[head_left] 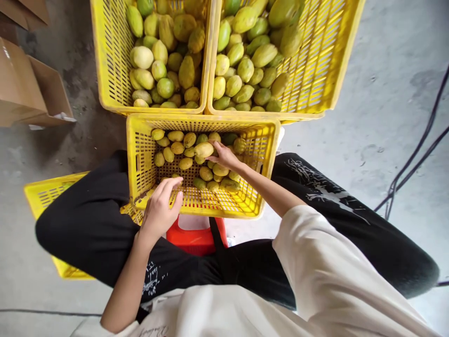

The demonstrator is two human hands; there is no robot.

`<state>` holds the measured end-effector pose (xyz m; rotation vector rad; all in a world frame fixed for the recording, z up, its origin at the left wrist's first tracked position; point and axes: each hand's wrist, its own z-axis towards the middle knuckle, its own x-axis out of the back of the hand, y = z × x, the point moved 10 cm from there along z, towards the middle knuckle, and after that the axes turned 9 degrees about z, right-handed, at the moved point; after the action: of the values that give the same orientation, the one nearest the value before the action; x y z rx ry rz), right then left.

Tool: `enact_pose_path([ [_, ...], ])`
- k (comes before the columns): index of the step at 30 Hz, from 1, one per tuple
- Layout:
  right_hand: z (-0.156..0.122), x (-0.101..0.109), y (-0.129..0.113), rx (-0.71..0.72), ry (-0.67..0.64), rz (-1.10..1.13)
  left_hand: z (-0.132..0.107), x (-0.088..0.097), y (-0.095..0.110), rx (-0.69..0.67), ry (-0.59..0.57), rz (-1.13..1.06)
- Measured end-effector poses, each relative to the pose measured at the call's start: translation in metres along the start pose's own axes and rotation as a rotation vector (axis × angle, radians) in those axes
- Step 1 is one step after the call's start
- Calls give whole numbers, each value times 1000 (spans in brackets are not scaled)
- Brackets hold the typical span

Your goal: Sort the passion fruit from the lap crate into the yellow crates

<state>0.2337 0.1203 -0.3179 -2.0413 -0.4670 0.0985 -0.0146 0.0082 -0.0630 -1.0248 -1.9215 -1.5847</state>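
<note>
A small yellow crate [203, 211] stands between my knees, with a loose layer of oval yellow-green fruit [185, 163] on its slatted bottom. My right hand [225, 156] reaches into it, thumb and fingers closed on the end of a larger pale yellow fruit [204, 150]. Other fruit lies around and partly under that hand. My left hand [162, 206] hovers over the crate's near left rim, fingers stretched out and thumb apart, holding nothing. It hides part of the near left corner and some fruit there.
Two larger yellow crates, one on the left [114, 56] and one on the right [315, 70], hold heaps of similar fruit beyond the small crate. Cardboard boxes [24, 84] stand at far left. A red stool [191, 241] sits below me, another yellow crate [38, 196] by my left leg. Black cables [417, 154] run at right.
</note>
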Motion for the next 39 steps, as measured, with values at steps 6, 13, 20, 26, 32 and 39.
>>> enact_pose_path([
  [6,-54,-40,-109,320,-293,263,21,4,-12,-43,101,-150],
  [13,-167,-66,-224,316,-551,494,40,26,40,-323,189,-573],
  [20,-221,-50,-216,33,-411,744,43,8,48,278,68,-1233],
  [26,-194,-43,-188,-3,-254,829,48,-9,22,697,-81,-1300],
  [32,-154,-31,-167,-154,38,935,66,-17,15,756,-2,-1312],
  [39,-129,-35,-142,-270,275,948,70,-13,1,630,131,-1136],
])
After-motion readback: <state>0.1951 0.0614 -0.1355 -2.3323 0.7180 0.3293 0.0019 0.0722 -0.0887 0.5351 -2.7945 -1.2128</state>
